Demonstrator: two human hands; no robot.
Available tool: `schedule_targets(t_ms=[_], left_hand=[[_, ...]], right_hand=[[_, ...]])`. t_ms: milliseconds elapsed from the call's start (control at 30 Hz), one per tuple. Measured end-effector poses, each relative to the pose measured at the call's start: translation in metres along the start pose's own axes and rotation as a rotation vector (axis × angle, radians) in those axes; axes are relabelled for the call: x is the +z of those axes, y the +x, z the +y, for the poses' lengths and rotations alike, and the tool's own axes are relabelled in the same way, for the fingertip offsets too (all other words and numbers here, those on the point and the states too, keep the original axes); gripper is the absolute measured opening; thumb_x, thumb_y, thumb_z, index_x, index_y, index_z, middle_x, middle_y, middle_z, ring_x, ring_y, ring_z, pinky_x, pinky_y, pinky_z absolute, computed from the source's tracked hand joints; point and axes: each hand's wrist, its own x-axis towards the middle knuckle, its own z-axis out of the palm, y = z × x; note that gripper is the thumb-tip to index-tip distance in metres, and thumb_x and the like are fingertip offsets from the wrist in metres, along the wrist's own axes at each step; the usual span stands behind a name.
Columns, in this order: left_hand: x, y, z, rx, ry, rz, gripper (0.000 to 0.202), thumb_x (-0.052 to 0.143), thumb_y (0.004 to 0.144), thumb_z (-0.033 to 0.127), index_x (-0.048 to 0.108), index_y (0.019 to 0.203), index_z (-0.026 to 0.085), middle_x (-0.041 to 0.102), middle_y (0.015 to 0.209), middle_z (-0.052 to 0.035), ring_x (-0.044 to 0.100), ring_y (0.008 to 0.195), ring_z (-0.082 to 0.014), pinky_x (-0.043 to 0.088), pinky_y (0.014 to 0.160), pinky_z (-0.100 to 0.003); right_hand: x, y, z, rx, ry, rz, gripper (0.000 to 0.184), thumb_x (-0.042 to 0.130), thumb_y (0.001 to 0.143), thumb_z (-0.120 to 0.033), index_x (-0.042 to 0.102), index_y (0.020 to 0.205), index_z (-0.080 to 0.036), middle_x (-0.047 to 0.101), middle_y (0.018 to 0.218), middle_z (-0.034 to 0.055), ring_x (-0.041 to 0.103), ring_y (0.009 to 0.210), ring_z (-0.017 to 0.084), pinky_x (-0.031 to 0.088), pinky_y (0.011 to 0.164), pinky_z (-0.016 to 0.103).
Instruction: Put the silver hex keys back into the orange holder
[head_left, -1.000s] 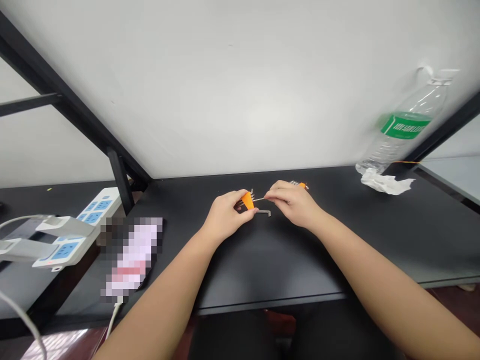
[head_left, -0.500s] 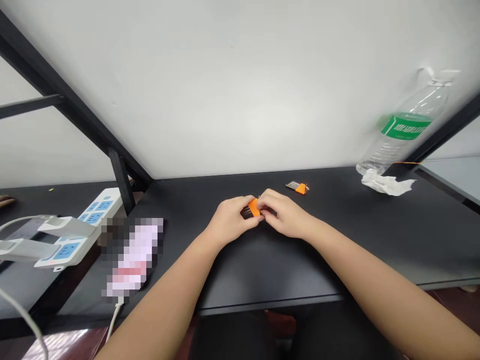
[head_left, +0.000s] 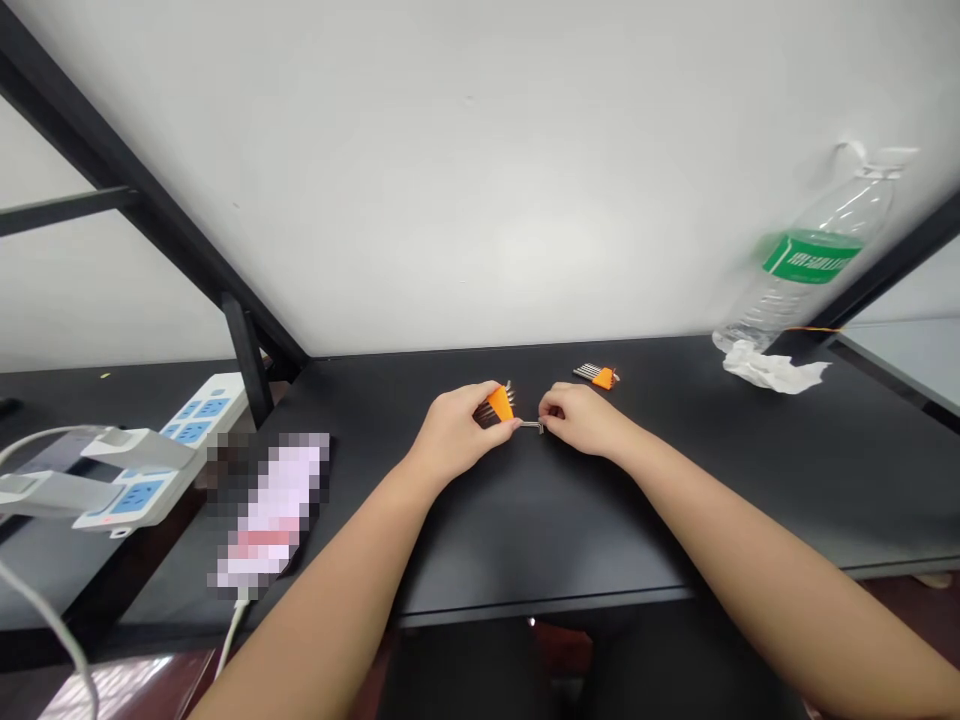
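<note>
My left hand [head_left: 456, 432] is closed around an orange holder of hex keys [head_left: 498, 403], held just above the black tabletop [head_left: 525, 510] with the metal keys sticking up behind it. My right hand [head_left: 581, 418] rests on the table beside it, its fingertips pinched on a single small hex key [head_left: 531, 426] that lies on the surface. A second orange holder with hex keys [head_left: 598, 376] lies on the table just behind my right hand.
A clear plastic bottle with a green label [head_left: 808, 255] stands at the back right beside a crumpled tissue [head_left: 772, 368]. At the left are a white-and-blue power strip [head_left: 161, 450], plugs and a blurred phone-like item [head_left: 266, 510] on a cable. A black frame post [head_left: 246, 370] rises behind.
My hands were together on the orange holder half a second ago. Now the right hand has moved off to the right and down, pinching the loose hex key on the table.
</note>
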Motion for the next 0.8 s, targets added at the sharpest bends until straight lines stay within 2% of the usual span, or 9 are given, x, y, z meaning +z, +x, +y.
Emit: schedule_targets(t_ms=[200,333,400,467,567,667,800], left_hand=[[0.001,0.0,-0.001,0.011,-0.012,0.019,0.04,0.079,0.08,0.044,0.07,0.114,0.022,0.076,0.099,-0.0013,0.07,0.083,-0.0191,0.054,0.078,-0.031],[0.002,-0.001,-0.002,0.003,-0.02,0.015,0.04,0.079,0.081,0.043,0.07,0.114,0.023,0.076,0.099,-0.0011,0.07,0.083,-0.019,0.054,0.079,-0.031],[0.002,-0.001,-0.002,0.002,-0.021,0.01,0.04,0.078,0.081,0.043,0.07,0.114,0.023,0.076,0.1,-0.001,0.069,0.083,-0.0188,0.054,0.079,-0.031],[0.001,-0.001,-0.002,0.008,-0.016,0.003,0.038,0.078,0.081,0.043,0.07,0.112,0.023,0.076,0.098,-0.0006,0.069,0.082,-0.0184,0.054,0.078,-0.031],[0.0,-0.001,-0.002,0.016,-0.007,0.013,0.034,0.078,0.081,0.043,0.07,0.108,0.024,0.075,0.095,0.0002,0.068,0.08,-0.0175,0.052,0.075,-0.029],[-0.001,0.0,-0.001,0.016,0.005,0.033,0.032,0.077,0.082,0.042,0.07,0.107,0.024,0.073,0.09,0.0008,0.066,0.076,-0.0167,0.051,0.073,-0.029],[-0.001,0.0,-0.001,0.012,0.01,0.038,0.032,0.077,0.081,0.041,0.069,0.108,0.024,0.073,0.09,0.0009,0.066,0.077,-0.0166,0.051,0.074,-0.029]], right_hand=[[-0.003,-0.002,-0.007,0.041,-0.131,-0.027,0.014,0.058,0.088,-0.009,0.068,0.083,-0.017,0.067,0.095,0.0051,0.061,0.082,0.015,0.043,0.073,0.025],[-0.013,-0.006,-0.01,0.233,-0.328,-0.112,0.007,0.061,0.084,-0.011,0.065,0.084,-0.016,0.068,0.1,0.0095,0.061,0.076,0.017,0.038,0.063,0.028],[-0.017,-0.008,-0.009,0.295,-0.327,-0.149,0.005,0.064,0.08,-0.012,0.062,0.08,-0.017,0.068,0.094,0.0095,0.059,0.071,0.018,0.036,0.059,0.029],[-0.018,-0.008,-0.007,0.229,-0.213,-0.099,0.009,0.063,0.079,-0.01,0.059,0.078,-0.018,0.067,0.085,0.0064,0.057,0.068,0.017,0.037,0.06,0.028],[-0.016,-0.008,-0.005,-0.067,0.026,0.062,0.012,0.058,0.085,-0.008,0.058,0.082,-0.02,0.063,0.08,0.0016,0.056,0.07,0.016,0.041,0.065,0.027],[-0.015,-0.009,-0.008,-0.3,0.135,0.155,0.012,0.054,0.091,-0.01,0.06,0.088,-0.02,0.062,0.084,0.0022,0.055,0.074,0.016,0.044,0.07,0.028],[-0.017,-0.011,-0.014,-0.374,0.139,0.226,0.015,0.051,0.096,-0.011,0.062,0.09,-0.02,0.063,0.088,0.0041,0.056,0.077,0.016,0.045,0.072,0.029]])
